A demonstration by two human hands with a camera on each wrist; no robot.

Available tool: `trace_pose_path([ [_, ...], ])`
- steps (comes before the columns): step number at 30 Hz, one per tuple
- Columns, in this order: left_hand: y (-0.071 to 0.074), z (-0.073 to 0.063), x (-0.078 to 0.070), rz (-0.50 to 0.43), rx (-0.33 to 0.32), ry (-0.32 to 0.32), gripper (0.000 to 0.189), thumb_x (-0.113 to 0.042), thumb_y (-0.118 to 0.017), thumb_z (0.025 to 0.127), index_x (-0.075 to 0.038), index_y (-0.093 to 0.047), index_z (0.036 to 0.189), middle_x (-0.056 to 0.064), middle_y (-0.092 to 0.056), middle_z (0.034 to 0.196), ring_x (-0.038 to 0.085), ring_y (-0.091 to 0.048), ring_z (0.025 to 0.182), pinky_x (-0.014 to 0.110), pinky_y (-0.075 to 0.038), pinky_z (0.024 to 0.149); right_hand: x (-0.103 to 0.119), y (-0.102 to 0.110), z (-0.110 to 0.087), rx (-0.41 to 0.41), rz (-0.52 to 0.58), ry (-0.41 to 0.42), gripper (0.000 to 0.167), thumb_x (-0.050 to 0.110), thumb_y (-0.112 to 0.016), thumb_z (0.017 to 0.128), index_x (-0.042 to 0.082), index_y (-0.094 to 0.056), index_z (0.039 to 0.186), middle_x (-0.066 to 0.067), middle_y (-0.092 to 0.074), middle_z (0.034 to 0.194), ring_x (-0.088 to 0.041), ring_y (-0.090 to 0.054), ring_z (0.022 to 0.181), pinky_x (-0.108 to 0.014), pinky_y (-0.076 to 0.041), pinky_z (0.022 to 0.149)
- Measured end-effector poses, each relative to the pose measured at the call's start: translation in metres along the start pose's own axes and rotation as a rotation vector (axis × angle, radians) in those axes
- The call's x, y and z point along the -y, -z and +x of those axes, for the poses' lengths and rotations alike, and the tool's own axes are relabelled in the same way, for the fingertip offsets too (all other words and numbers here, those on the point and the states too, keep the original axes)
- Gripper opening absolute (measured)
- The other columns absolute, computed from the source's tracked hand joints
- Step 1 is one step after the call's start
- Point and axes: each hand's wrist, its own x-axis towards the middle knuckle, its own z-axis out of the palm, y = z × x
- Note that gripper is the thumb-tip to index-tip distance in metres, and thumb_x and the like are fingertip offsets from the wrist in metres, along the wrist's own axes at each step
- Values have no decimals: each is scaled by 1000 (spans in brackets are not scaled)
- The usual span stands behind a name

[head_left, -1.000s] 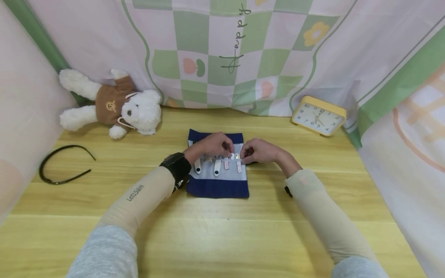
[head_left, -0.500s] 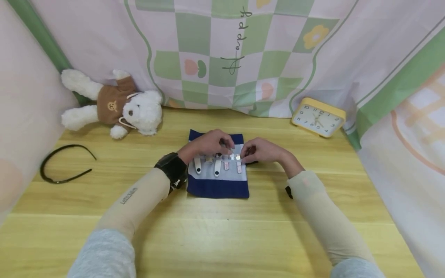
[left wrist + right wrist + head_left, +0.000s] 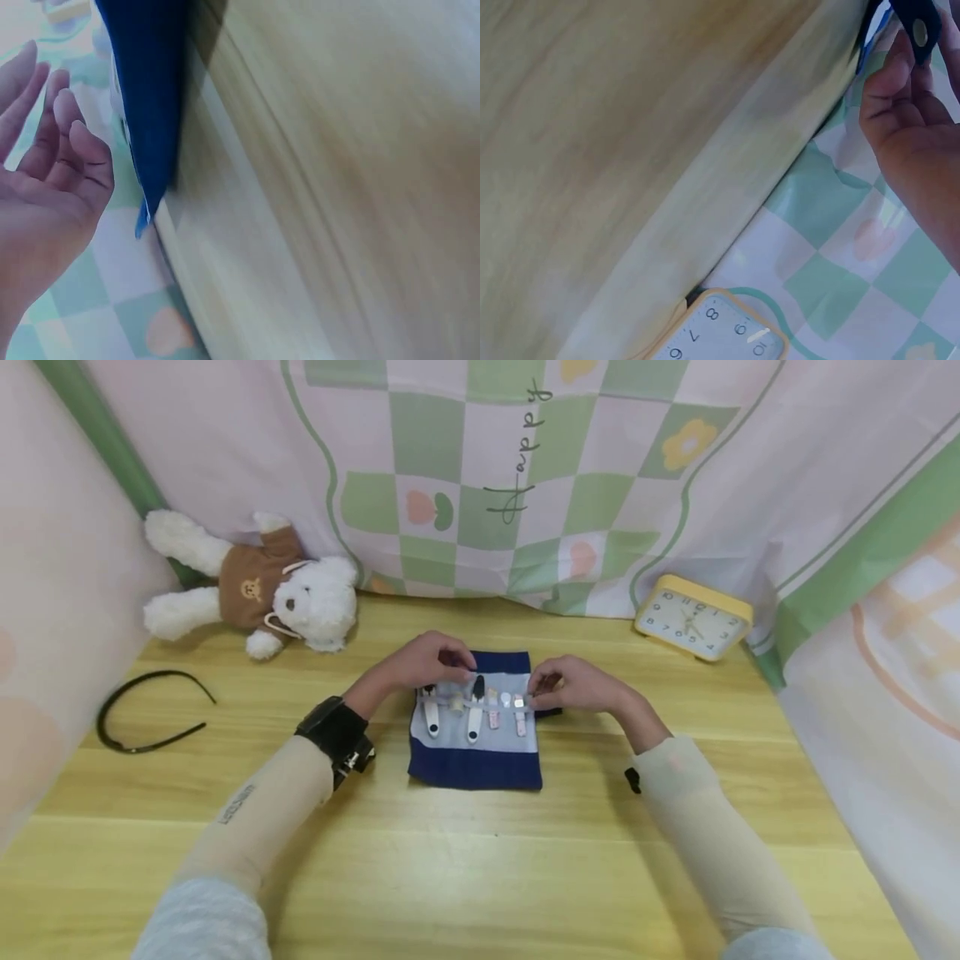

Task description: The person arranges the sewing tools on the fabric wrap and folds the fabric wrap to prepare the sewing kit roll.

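A navy fabric tool roll (image 3: 475,768) lies unfolded on the table, pale grey inside. A band across it holds several small tools. Among them are a white-handled tool with a black tip (image 3: 476,718), another white-handled one (image 3: 431,718) and a pink-patterned piece (image 3: 521,718). My left hand (image 3: 429,662) hovers over the roll's upper left part, fingers loosely bent, nothing in them; the left wrist view shows this hand (image 3: 60,165) beside the blue cloth. My right hand (image 3: 573,683) pinches the roll's right edge, near a dark strap with a metal snap (image 3: 921,31).
A white plush dog (image 3: 255,585) in a brown top lies at the back left. In front of it is a black headband (image 3: 112,710). A yellow clock (image 3: 693,618) stands at the back right, before a checkered curtain (image 3: 495,510).
My left hand has drawn back left from the tools at the roll's right side, uncovering the black tip and the band. My right hand stays at the right edge. The view has shifted slightly.
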Motion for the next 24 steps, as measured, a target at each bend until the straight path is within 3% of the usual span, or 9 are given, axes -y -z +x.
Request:
trace_pose_path([
  [6, 11, -13, 8, 13, -111, 52, 22, -14, -72, 97, 2, -73, 112, 9, -71, 101, 22, -62, 89, 36, -49, 80, 9, -2, -9, -139, -23, 43, 18, 13, -74, 94, 1, -72, 107, -6, -69, 97, -23, -62, 91, -40, -52, 82],
  [9, 17, -18, 15, 20, -169, 73, 23, -15, -72, 97, 2, -73, 113, 10, -71, 100, 23, -63, 90, 37, -49, 82, 15, -4, -14, -229, -27, 44, 21, 14, -74, 94, -1, -72, 109, -6, -68, 94, -22, -61, 87, -37, -52, 78],
  [12, 22, -22, 19, 49, -215, 101, 22, -16, -72, 97, 0, -74, 112, 10, -71, 101, 24, -64, 94, 39, -50, 85, 19, -5, -21, -259, -10, 30, 23, 15, -74, 94, -2, -71, 110, -7, -69, 92, -22, -62, 84, -35, -53, 73],
  [19, 28, -27, 24, 71, -271, 179, 22, -19, -71, 97, -3, -73, 113, 11, -70, 104, 26, -63, 98, 41, -50, 89, 22, -8, -34, -148, 171, -63, 25, 16, -74, 95, -3, -70, 111, -11, -69, 92, -31, -67, 81, -45, -59, 69],
  [24, 30, -28, 27, 45, -315, 249, 29, -21, -71, 97, -2, -70, 119, 14, -69, 108, 29, -64, 101, 42, -52, 87, 17, -8, -41, -64, 238, -137, 27, 17, -74, 95, -3, -70, 111, -14, -73, 94, -29, -69, 80, -42, -60, 71],
])
